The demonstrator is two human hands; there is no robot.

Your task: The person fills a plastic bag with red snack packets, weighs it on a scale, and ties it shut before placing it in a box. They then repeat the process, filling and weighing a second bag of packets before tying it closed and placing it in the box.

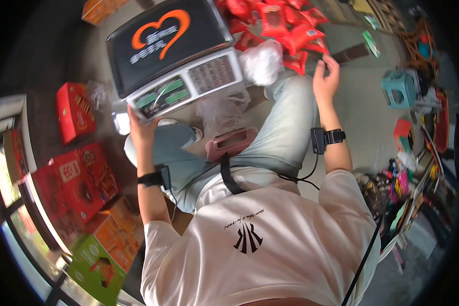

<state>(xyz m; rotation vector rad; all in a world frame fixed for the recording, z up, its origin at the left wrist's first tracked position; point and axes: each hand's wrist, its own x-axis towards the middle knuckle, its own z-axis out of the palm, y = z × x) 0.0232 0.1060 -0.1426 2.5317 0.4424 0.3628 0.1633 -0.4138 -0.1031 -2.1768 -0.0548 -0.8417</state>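
Observation:
A digital scale (171, 81) with a black top plate, an orange heart on it, a green display and a keypad sits in front of me, turned at a slant. My left hand (142, 128) grips its near left corner; some of those fingers are hidden by the scale. To the right, my right hand (326, 81) is raised over my knee with its fingers apart and nothing in them. It is nearest to a pile of red packets (275, 23). Between the scale and that pile lies a bunched white plastic bag (262, 62).
A clear plastic bag (220, 109) hangs below the scale, above a pink stool or handle (231, 143). Red boxes (76, 178) and a green box (97, 265) stand at the left. At the right are a teal stool (398, 88) and mixed clutter (403, 173).

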